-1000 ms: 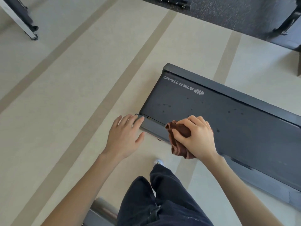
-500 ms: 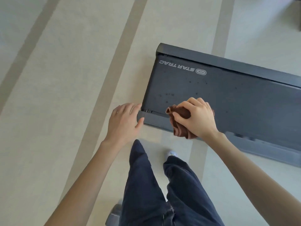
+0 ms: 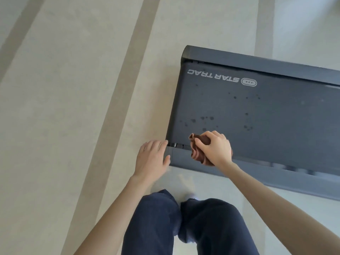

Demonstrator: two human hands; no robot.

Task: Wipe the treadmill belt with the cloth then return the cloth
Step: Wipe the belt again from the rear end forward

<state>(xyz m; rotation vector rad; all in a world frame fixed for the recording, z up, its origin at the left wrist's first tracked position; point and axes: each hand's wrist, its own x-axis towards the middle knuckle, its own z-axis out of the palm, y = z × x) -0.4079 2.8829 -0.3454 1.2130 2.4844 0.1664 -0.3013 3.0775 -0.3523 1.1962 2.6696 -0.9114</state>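
Right hand (image 3: 215,150) over half-hidden cloth (image 3: 196,154)

Bare forearms (image 3: 114,208), dark navy trousers (image 3: 202,229), white shoe (image 3: 192,196)

Both our bare forearms reach forward and down. Our left hand (image 3: 151,159) is palm down, its fingers (image 3: 156,146) straight and close together and the thumb held out to the side. Its fingertips and thumb tip reach the corner of the treadmill frame (image 3: 181,159); we cannot tell whether they press on it. Our right hand (image 3: 215,150) is knuckles up, with curled fingers and thumb bunched round a brown cloth (image 3: 196,156). The cloth sticks out just past the thumb and under the palm. The right wrist runs straight on from the forearm. Between the forearms are our legs in dark blue trousers (image 3: 156,227), with a pale shoe tip (image 3: 191,196) just ahead of them.
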